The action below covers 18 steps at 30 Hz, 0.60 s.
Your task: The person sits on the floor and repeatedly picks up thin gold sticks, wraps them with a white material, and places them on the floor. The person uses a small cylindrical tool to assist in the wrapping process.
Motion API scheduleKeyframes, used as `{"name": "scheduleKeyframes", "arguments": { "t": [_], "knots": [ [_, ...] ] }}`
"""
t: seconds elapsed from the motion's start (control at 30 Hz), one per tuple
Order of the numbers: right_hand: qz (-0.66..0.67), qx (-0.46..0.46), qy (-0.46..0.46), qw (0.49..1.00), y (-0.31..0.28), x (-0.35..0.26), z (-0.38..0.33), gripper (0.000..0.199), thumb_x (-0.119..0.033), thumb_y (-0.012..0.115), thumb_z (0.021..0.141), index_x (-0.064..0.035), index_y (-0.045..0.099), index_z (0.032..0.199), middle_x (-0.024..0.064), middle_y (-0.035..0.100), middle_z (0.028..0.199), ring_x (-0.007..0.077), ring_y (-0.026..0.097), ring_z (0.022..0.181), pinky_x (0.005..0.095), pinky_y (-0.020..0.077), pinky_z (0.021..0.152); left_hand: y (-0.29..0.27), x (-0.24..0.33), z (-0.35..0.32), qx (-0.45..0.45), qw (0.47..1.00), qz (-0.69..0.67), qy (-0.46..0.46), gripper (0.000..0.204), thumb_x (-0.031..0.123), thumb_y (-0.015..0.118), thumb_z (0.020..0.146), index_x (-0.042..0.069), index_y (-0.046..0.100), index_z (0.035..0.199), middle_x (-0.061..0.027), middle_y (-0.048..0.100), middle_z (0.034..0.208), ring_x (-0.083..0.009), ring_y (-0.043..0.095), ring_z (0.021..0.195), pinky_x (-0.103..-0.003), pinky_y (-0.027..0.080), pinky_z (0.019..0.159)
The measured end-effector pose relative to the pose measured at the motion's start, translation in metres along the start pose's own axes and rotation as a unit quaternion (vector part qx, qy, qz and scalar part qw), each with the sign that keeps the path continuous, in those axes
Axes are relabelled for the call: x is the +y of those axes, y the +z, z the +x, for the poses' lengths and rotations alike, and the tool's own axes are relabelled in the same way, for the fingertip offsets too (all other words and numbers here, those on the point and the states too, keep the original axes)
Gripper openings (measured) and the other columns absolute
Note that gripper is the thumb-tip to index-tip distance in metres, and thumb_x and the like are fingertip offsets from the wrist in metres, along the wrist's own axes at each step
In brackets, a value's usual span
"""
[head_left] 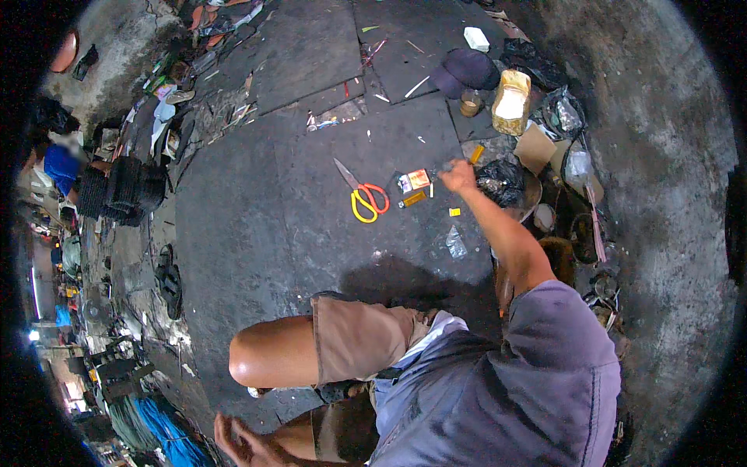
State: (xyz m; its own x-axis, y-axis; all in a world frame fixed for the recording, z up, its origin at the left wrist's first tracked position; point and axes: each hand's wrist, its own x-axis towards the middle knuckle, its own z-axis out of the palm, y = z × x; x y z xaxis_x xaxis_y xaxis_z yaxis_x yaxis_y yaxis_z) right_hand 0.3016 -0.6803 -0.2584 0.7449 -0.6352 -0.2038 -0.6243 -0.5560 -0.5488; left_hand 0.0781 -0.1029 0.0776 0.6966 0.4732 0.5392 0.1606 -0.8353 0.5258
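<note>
My right hand (457,176) reaches out over the dark mat with its fingers drawn together. Something small and greyish seems to be at the fingertips, too small to name. Just beyond it lies a short yellow stick-like piece (477,154). To the left of that hand are a small printed packet (413,181), a white stick (432,189) and a yellow-brown block (412,200). Scissors (362,194) with one yellow and one orange handle lie farther left, blades parted. My left hand (243,442) hangs by my knee at the lower left, fingers loosely bent and apart, holding nothing visible.
A crumpled clear wrapper (456,243) and a small yellow piece (454,212) lie near my right forearm. Beyond are a dark cap (465,72), a jar (470,103), a cut yellowish container (510,117) and a black plastic bag (500,183). A sandal (168,282) lies left.
</note>
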Motion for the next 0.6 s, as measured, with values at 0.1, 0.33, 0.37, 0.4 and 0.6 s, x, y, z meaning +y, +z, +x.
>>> {"name": "scheduleKeyframes", "arguments": {
  "t": [0.1, 0.33, 0.37, 0.4, 0.6],
  "knots": [
    [0.031, 0.069, 0.007, 0.997, -0.020, -0.008, 0.025, 0.048, -0.030, 0.074, 0.077, -0.0039, 0.069, 0.117, 0.0223, 0.069, 0.118, 0.0376, 0.066, 0.113, 0.0446, 0.0526, 0.098, -0.040, -0.029, 0.007, 0.081, 0.997, 0.006, -0.004, 0.027, 0.011, 0.073, 0.091, -0.003, 0.066, 0.114, -0.0119, 0.070, 0.115, -0.0242, 0.066, 0.101, -0.037, 0.054, 0.088],
    [-0.024, 0.053, 0.007, 0.998, -0.066, 0.017, 0.062, 0.061, -0.037, 0.083, 0.073, -0.0012, 0.068, 0.120, 0.0219, 0.068, 0.121, 0.0373, 0.065, 0.116, 0.0430, 0.0520, 0.100, -0.028, -0.014, -0.019, 0.091, 0.994, 0.056, -0.033, 0.033, 0.016, 0.072, 0.091, -0.003, 0.064, 0.117, -0.0125, 0.068, 0.118, -0.0247, 0.065, 0.103, -0.037, 0.052, 0.090],
    [-0.030, 0.058, -0.005, 0.998, -0.069, 0.025, 0.065, 0.062, -0.039, 0.083, 0.072, -0.0005, 0.068, 0.119, 0.0217, 0.069, 0.121, 0.0375, 0.065, 0.115, 0.0431, 0.0523, 0.099, -0.024, -0.015, -0.018, 0.087, 0.994, 0.055, -0.034, 0.034, 0.017, 0.072, 0.091, -0.003, 0.064, 0.117, -0.0126, 0.068, 0.118, -0.0248, 0.065, 0.103, -0.037, 0.052, 0.091],
    [-0.051, 0.056, -0.004, 0.997, -0.076, 0.024, 0.071, 0.062, -0.040, 0.083, 0.072, -0.0015, 0.069, 0.118, 0.0226, 0.069, 0.119, 0.0384, 0.065, 0.114, 0.0436, 0.0530, 0.097, -0.021, -0.014, -0.020, 0.086, 0.994, 0.054, -0.033, 0.035, 0.018, 0.072, 0.091, -0.003, 0.063, 0.118, -0.0127, 0.068, 0.119, -0.0248, 0.065, 0.104, -0.037, 0.052, 0.091],
    [-0.074, 0.067, -0.022, 0.995, -0.102, 0.010, 0.062, 0.065, -0.039, 0.082, 0.072, -0.0015, 0.067, 0.123, 0.0226, 0.064, 0.129, 0.0368, 0.060, 0.122, 0.0437, 0.0473, 0.105, -0.019, -0.021, -0.029, 0.070, 0.995, 0.055, -0.046, 0.040, 0.023, 0.071, 0.091, -0.003, 0.061, 0.121, -0.0132, 0.066, 0.121, -0.0253, 0.064, 0.106, -0.038, 0.051, 0.093]
  ]
}}
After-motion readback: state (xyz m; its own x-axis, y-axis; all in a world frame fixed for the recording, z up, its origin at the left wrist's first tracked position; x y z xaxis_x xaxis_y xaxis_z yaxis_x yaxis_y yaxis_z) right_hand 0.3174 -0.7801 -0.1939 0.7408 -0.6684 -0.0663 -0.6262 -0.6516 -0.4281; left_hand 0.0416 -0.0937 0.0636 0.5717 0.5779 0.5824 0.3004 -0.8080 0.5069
